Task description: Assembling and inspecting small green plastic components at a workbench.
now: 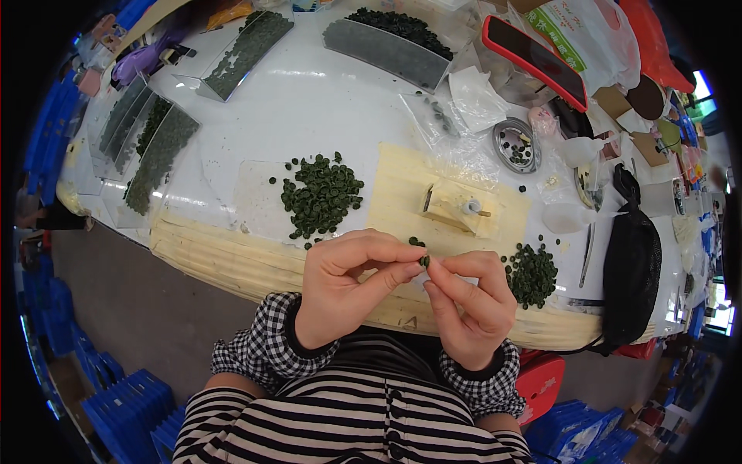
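Observation:
A small dark green round piece (424, 261) is pinched between my two hands above the table's near edge. The thumb and index finger of my left hand (348, 282) close on it from one side. Fingertips of my right hand (471, 301) meet it from the other side. Just beyond the fingers lie a few like pieces (416, 242). A large heap of green round pieces (321, 197) spreads to the left, and a smaller heap (532, 274) sits right of my right hand. Behind my hands stands a yellow-taped block fixture (456, 207) with a short metal pin.
Clear bins of green pieces (386, 52) stand at the back and left. A red-edged phone (535, 62) leans at the back right, near a round metal tin (515, 145). Tweezers (588, 254) and a black mesh bag (632, 263) lie at right. Yellow padding (224, 259) covers the front edge.

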The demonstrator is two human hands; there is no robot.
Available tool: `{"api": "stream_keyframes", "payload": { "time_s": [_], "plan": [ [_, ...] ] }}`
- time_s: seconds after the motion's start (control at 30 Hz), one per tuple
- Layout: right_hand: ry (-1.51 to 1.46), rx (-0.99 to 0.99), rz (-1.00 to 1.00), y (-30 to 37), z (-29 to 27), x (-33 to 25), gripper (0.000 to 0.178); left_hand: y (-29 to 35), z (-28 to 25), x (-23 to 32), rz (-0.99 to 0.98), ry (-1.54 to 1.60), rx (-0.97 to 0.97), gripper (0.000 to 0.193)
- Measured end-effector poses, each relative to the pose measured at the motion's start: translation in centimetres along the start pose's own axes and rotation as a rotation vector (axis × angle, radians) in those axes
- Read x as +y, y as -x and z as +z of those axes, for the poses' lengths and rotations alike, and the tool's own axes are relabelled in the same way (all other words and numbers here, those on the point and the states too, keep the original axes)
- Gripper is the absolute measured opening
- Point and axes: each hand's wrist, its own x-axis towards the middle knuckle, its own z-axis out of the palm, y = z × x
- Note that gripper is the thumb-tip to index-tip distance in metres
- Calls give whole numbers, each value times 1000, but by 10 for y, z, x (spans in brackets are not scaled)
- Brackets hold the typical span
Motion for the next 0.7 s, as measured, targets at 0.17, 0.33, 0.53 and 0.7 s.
{"api": "stream_keyframes", "payload": {
  "time_s": [0.17, 0.33, 0.53, 0.7],
  "plan": [
    [-36, -12, 28, 2, -3, 4, 33, -3, 2, 9, 273, -442, -19, 21],
    [136, -22, -101, -2, -1, -1, 34, -3, -3, 2, 71, -187, -35, 21],
    [48, 3, -39, 0, 1, 0, 34, -2, -2, 0, 58, -123, -13, 20],
    [18, 3, -17, 1, 0, 0, 33, -3, -2, 2, 29, -62, -32, 20]
  ]
}}
